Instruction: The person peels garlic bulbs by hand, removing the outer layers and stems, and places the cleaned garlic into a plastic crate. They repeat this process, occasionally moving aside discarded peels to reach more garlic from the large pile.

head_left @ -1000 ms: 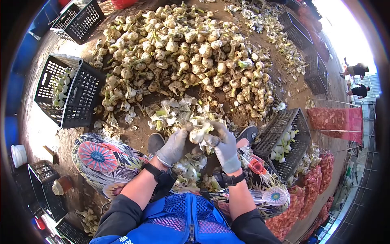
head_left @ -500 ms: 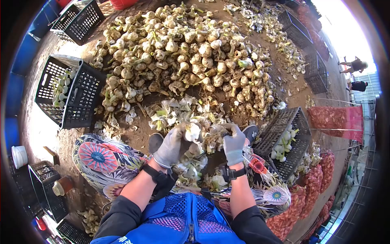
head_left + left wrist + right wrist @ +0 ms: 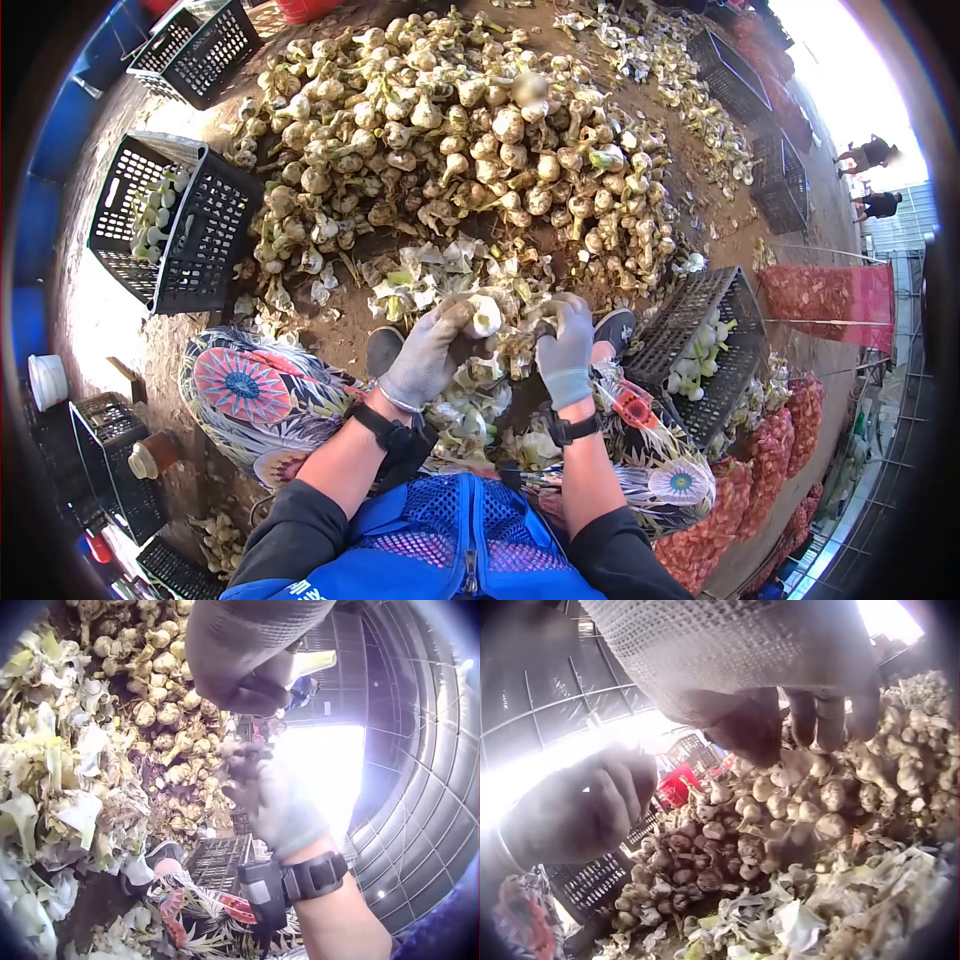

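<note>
In the head view my gloved left hand [image 3: 428, 350] grips a peeled white garlic bulb [image 3: 485, 315]. The bulb's pale stem [image 3: 315, 664] sticks out past the curled fingers in the left wrist view. My gloved right hand [image 3: 566, 345] is a short way to the right of the bulb, its fingers bent loosely downward. From the right wrist view, those fingers [image 3: 829, 724] hang apart over the garlic, and nothing shows held in them. Dry, torn garlic skins [image 3: 518, 350] lie below and between the hands.
A big heap of unpeeled garlic [image 3: 440, 130] spreads ahead. Black crates with white bulbs stand at left [image 3: 205, 240] and right [image 3: 700, 350]. Peel litter [image 3: 465, 410] lies between the feet. Red mesh sacks [image 3: 720, 510] are at right, and two people are in the far right background.
One second ago both hands were on a bulb with skins around it. Then the right hand came away to the right, and the left now holds the bulb bare and white.
</note>
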Demonstrator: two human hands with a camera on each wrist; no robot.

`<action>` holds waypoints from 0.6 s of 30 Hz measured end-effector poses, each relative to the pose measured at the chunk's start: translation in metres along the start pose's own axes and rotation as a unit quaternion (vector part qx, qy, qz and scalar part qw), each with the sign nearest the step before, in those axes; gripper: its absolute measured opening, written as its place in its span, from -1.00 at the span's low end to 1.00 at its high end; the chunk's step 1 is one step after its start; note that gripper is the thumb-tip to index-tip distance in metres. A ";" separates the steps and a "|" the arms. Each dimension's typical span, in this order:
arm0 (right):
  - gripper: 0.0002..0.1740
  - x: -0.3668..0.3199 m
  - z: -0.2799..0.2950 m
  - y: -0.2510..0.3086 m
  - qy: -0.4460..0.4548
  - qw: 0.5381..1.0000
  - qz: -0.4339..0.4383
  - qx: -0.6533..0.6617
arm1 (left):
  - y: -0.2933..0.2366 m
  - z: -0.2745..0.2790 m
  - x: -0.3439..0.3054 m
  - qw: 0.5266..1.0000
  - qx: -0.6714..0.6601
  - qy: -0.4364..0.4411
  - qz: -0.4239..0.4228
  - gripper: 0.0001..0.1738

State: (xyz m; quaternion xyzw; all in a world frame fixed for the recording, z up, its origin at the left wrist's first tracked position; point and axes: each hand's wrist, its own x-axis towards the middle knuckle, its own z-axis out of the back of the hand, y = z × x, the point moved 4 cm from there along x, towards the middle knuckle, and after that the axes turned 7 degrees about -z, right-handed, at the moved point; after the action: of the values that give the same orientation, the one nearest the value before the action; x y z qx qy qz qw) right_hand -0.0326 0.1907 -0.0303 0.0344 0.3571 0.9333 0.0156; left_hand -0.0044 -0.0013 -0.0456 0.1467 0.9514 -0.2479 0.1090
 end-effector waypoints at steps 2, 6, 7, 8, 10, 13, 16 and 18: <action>-0.59 0.000 0.009 0.003 -0.061 0.997 0.032 -0.035 | 0.001 0.008 0.003 0.999 0.041 -0.027 0.000 -0.56; -0.50 -0.019 0.008 0.042 -0.021 0.992 0.052 0.114 | 0.009 0.011 0.004 0.988 0.138 -0.061 0.019 -0.53; -0.53 -0.021 0.008 0.057 -0.021 0.993 0.087 0.077 | 0.012 0.010 0.004 0.991 0.118 -0.060 0.029 -0.56; -0.53 -0.023 0.006 0.054 -0.021 0.993 0.086 0.078 | 0.013 0.010 0.003 0.991 0.119 -0.060 0.029 -0.56; -0.54 -0.025 -0.006 0.045 0.008 0.989 0.103 0.102 | 0.014 0.010 0.002 0.985 0.162 -0.053 0.040 -0.60; -0.55 -0.022 -0.012 0.034 0.044 0.977 0.009 0.209 | 0.012 0.009 0.000 0.986 0.147 -0.070 0.032 -0.63; -0.47 -0.024 -0.019 0.028 0.120 0.891 -0.153 0.411 | 0.009 0.005 0.002 0.987 0.124 -0.097 0.023 -0.65; -0.40 -0.028 -0.027 0.026 0.191 0.928 -0.113 0.301 | 0.006 -0.003 0.003 0.990 0.122 -0.076 0.008 -0.66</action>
State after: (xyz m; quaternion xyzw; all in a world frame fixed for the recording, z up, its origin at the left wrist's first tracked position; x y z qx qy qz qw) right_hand -0.0067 0.1521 -0.0343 -0.1818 0.6190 0.7629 0.0412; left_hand -0.0056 0.0062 -0.0465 0.1474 0.9018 -0.3716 0.1643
